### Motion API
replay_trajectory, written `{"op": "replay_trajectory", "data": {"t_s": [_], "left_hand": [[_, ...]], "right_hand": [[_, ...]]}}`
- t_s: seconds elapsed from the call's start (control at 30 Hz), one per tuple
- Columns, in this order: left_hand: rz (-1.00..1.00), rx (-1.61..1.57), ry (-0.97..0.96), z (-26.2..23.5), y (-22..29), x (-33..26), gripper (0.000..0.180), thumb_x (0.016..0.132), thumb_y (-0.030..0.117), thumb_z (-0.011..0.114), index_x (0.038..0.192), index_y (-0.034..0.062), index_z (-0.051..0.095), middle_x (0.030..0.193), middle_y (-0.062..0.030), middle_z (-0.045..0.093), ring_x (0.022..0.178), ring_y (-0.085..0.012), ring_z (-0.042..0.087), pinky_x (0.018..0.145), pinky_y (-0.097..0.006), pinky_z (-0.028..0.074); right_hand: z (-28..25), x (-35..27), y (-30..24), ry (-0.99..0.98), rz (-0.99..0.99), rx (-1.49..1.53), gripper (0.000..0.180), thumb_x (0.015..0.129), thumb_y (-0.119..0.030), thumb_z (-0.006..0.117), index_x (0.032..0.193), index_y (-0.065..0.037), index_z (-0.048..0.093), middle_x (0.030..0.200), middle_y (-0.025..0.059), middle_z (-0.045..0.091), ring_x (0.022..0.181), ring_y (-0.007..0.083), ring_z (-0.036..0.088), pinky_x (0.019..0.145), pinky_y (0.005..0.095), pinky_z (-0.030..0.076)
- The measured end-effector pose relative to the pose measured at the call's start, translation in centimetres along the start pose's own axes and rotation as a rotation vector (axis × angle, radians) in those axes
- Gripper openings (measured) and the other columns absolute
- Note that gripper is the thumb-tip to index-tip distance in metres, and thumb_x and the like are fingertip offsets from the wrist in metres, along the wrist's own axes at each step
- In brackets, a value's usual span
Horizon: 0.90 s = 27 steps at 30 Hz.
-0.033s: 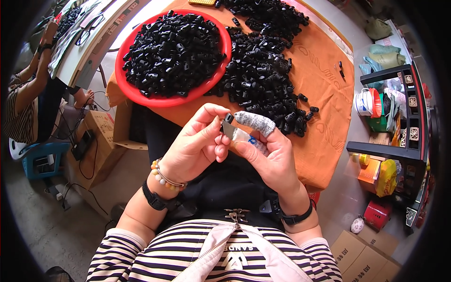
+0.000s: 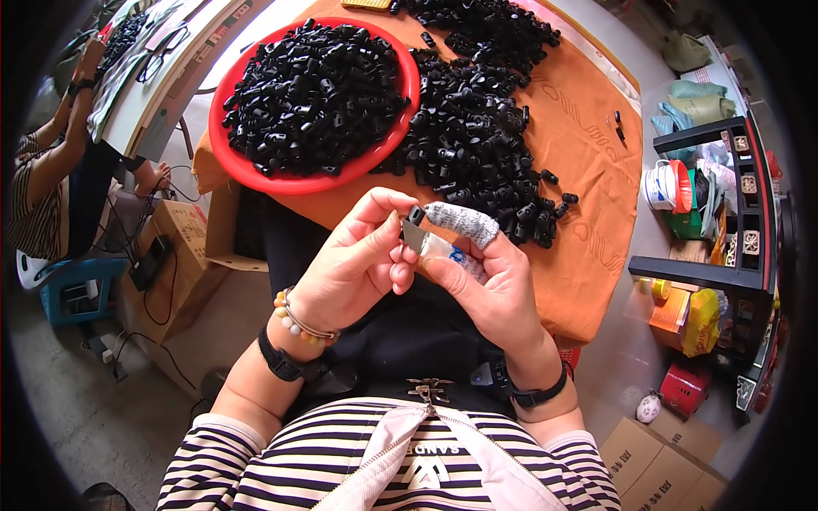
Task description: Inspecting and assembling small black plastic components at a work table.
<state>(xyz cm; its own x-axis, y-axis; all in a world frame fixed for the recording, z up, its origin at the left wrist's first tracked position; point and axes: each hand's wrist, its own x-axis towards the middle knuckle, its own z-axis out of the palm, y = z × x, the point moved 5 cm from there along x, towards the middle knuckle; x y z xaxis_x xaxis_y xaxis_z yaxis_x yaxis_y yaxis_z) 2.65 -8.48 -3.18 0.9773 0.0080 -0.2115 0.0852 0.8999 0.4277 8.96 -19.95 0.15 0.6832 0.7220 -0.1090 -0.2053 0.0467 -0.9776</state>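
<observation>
Between the thumb and fingers of my left hand [image 2: 362,247] is a small black plastic piece [image 2: 415,214]. My right hand [image 2: 498,285] is closed round a short flat metal blade [image 2: 415,238] whose handle [image 2: 439,247] is wrapped in white with a blue mark. The blade lies against or just below the black piece; their exact contact is hidden by my fingers. A grey knitted finger cover [image 2: 464,223] sits on my right index finger. Beyond my hands, a heap of like black pieces [image 2: 469,136] lies on an orange cloth [image 2: 579,162].
A red basin [image 2: 411,64] heaped with black pieces stands at the table's left. At the far left a person [image 2: 47,187] works at another table above a blue stool [image 2: 85,289]. A dark shelf [image 2: 707,277] and cardboard boxes [image 2: 656,468] are on the right.
</observation>
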Motion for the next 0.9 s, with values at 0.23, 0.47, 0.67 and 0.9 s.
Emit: {"op": "replay_trajectory", "data": {"t_s": [0.23, 0.47, 0.67, 0.9], "left_hand": [[0.025, -0.026, -0.113, 0.3, 0.19, 0.01, 0.023, 0.093, 0.019, 0.048, 0.114, 0.0094, 0.046, 0.08, -0.0019, 0.055, 0.064, -0.0079, 0.053, 0.056, -0.022, 0.046], [0.017, -0.014, -0.108, 0.13, 0.23, 0.05, 0.023, 0.093, 0.018, 0.048, 0.114, 0.0094, 0.046, 0.081, -0.0016, 0.055, 0.064, -0.0078, 0.054, 0.057, -0.022, 0.046], [0.016, -0.011, -0.108, -0.05, 0.27, 0.12, 0.023, 0.093, 0.019, 0.049, 0.114, 0.0095, 0.046, 0.081, -0.0017, 0.056, 0.064, -0.0076, 0.054, 0.057, -0.021, 0.046], [0.023, -0.012, -0.079, -0.17, 0.33, 0.13, 0.023, 0.093, 0.018, 0.049, 0.114, 0.0084, 0.046, 0.083, -0.0023, 0.056, 0.065, -0.0074, 0.055, 0.057, -0.021, 0.046]], "right_hand": [[0.31, -0.04, -0.35, -0.018, -0.033, -0.016, 0.036, 0.084, -0.006, 0.061, 0.118, 0.002, 0.05, 0.096, 0.0064, 0.062, 0.083, 0.0054, 0.055, 0.073, 0.0193, 0.046], [0.12, -0.05, -0.16, -0.011, -0.042, -0.034, 0.034, 0.084, -0.007, 0.062, 0.116, 0.001, 0.052, 0.093, 0.004, 0.062, 0.08, 0.0041, 0.054, 0.071, 0.0189, 0.045], [0.11, 0.11, -0.05, 0.006, -0.08, -0.085, 0.033, 0.083, -0.008, 0.063, 0.114, 0.0, 0.055, 0.088, 0.002, 0.062, 0.077, 0.0037, 0.054, 0.068, 0.0193, 0.046], [0.13, 0.15, -0.44, -0.006, -0.113, -0.149, 0.032, 0.084, -0.009, 0.062, 0.114, 0.0, 0.055, 0.087, 0.0026, 0.062, 0.078, 0.005, 0.055, 0.068, 0.0201, 0.046]]}}
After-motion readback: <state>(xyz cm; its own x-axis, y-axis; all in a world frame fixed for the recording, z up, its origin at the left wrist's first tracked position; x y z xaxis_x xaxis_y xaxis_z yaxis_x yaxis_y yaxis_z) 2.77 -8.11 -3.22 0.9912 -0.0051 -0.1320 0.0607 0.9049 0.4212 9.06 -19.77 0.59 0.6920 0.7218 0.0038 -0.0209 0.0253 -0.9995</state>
